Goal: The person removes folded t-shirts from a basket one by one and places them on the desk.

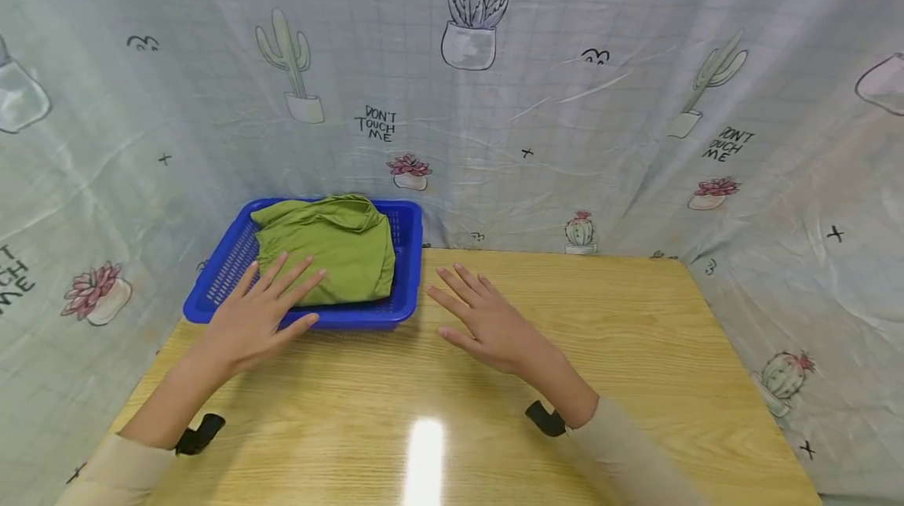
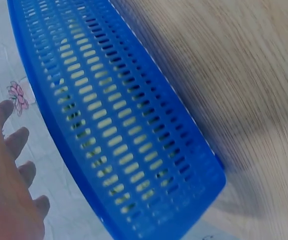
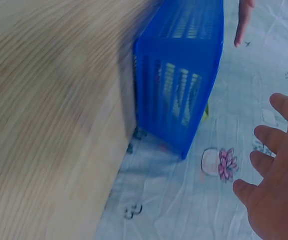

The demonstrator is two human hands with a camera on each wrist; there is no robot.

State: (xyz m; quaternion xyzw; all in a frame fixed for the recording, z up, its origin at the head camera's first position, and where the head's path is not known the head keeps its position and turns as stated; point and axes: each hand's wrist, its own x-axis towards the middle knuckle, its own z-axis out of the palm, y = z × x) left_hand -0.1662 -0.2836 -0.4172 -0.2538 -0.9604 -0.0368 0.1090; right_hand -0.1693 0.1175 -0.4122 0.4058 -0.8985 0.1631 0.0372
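Observation:
A folded green garment [image 1: 339, 255] with a gathered, elastic-looking edge lies in a blue plastic basket [image 1: 201, 286] at the table's back left. My left hand [image 1: 250, 322] is spread over the basket's front edge, its fingers straight in front of the garment; I cannot tell from the head view whether it touches. In the left wrist view the fingers stand apart from the basket's slotted wall [image 2: 109, 115]. To the right of the basket, my right hand [image 1: 490, 325] is held with fingers extended and nothing in it. The right wrist view shows this hand apart from the basket [image 3: 176, 95].
The wooden table [image 1: 600, 318] extends to the right and front of the basket. A pale curtain [image 1: 523, 106] printed with potted cacti hangs close behind the table and along both sides. Black straps [image 1: 200, 434] show at both wrists.

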